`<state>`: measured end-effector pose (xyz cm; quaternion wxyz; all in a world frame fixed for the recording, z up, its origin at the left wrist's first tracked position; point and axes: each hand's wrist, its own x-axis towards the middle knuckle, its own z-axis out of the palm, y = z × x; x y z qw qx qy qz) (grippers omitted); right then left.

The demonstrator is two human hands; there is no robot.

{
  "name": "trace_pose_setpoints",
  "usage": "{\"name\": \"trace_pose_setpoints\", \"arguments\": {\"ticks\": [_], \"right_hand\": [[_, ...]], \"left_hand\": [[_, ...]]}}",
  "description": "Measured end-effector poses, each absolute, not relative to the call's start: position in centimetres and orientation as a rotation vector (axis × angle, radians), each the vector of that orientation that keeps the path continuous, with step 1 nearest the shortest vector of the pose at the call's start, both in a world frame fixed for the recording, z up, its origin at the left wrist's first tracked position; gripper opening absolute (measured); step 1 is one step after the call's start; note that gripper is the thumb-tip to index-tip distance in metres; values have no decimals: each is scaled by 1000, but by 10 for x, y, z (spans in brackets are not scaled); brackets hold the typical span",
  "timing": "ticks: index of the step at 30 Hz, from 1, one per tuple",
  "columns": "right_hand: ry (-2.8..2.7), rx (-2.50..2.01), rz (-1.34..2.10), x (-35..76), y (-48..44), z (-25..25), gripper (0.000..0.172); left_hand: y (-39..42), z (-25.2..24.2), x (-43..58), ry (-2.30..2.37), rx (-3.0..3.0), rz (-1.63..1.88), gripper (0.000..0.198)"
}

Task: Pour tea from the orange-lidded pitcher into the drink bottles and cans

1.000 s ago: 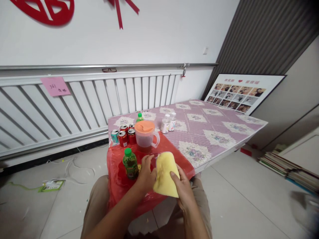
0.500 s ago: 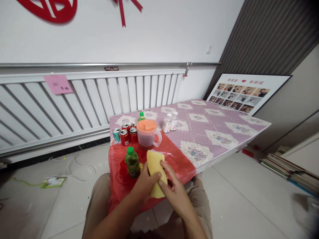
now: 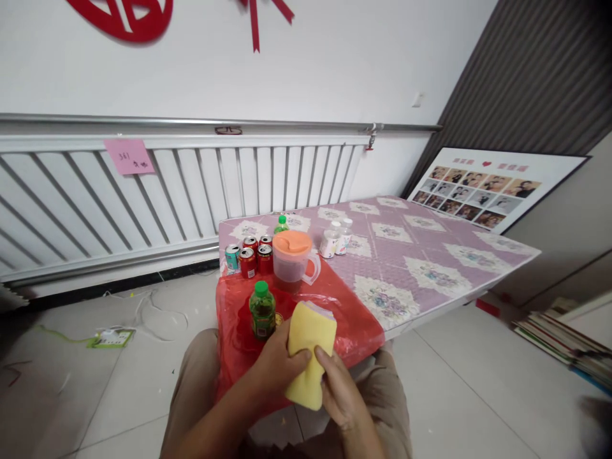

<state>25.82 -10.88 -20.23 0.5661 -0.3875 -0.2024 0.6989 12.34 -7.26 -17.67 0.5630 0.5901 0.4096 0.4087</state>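
Observation:
Both hands grip a folded yellow cloth (image 3: 312, 341), held above the near end of the table, with paler layers showing at its top edge. My left hand (image 3: 283, 360) closes on its left side, thumb across the front. My right hand (image 3: 338, 389) pinches the right side, its thumb near the left thumb; the fingers behind are hidden. Just left of the cloth stands a green-capped bottle (image 3: 262, 312) on a red plastic bag (image 3: 344, 309). Behind it is a clear pitcher (image 3: 289, 268) with an orange lid.
Several drink cans (image 3: 248, 261) cluster left of the pitcher, with another green-capped bottle (image 3: 282, 224) behind. Two white-capped bottles (image 3: 329, 241) stand to the right on the flowered tablecloth (image 3: 435, 274). A radiator (image 3: 186, 185) runs along the wall; a photo board (image 3: 497, 185) leans at the right.
The cloth now shows its broad face more fully and sits slightly lower. My right hand has shifted down along its right side, fingers tucked behind. The whole view has shifted slightly.

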Motion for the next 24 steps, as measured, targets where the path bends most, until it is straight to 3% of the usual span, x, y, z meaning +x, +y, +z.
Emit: {"name": "trace_pose_setpoints", "arguments": {"ticks": [7,13,16,20,24], "right_hand": [[-574,-1128,1367,268,-81,-187,58],[-1309,-1510,684,253,-31,-153,66],[-1669,-1420,481,235,-15,-139,60],[-1946,-1344,415,219,-7,-142,61],[-1950,-1576,525,218,-13,-158,59]], "left_hand": [[-59,-186,69,1394,1766,1466,59],[-18,-203,50,1468,1745,1357,73],[-7,-207,50,1386,1754,1311,70],[-4,-208,51,1294,1780,1312,63],[-2,-210,47,1262,1770,1293,63]]}}
